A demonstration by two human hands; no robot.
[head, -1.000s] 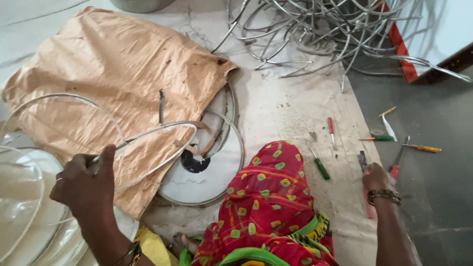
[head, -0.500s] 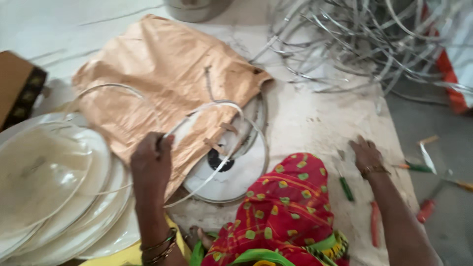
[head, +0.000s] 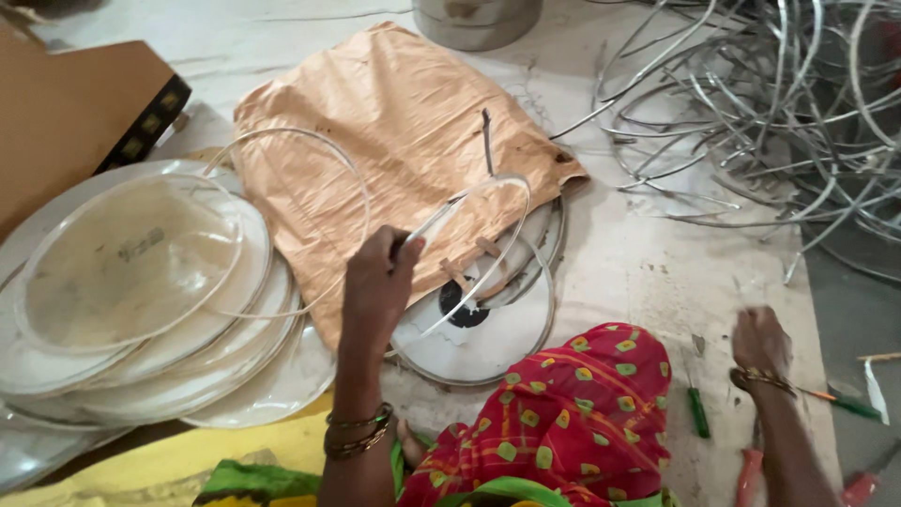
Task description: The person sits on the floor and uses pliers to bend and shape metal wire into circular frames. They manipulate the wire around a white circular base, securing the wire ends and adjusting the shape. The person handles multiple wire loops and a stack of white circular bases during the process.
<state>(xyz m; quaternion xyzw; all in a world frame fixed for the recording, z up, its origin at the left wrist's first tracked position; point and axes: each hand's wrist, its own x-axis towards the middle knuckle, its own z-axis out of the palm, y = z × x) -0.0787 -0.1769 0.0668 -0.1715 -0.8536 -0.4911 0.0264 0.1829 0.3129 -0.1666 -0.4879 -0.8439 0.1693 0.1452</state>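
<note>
Your left hand is closed around a thin wire ring, which rests on the tan sack just ahead of your knuckles; under the ring, close to your fingers, lies a round metal disc with a dark centre hole; out beyond that wrist sits a stack of clear round lids; your right hand rests on the floor, fingers curled, blurred; a green-handled screwdriver lies just inside it; tangled wire hoops pile up far ahead of it.

Pale, stained concrete floor is spreading everywhere, soft daylight falling across it, darker grey flooring showing rightward.
</note>
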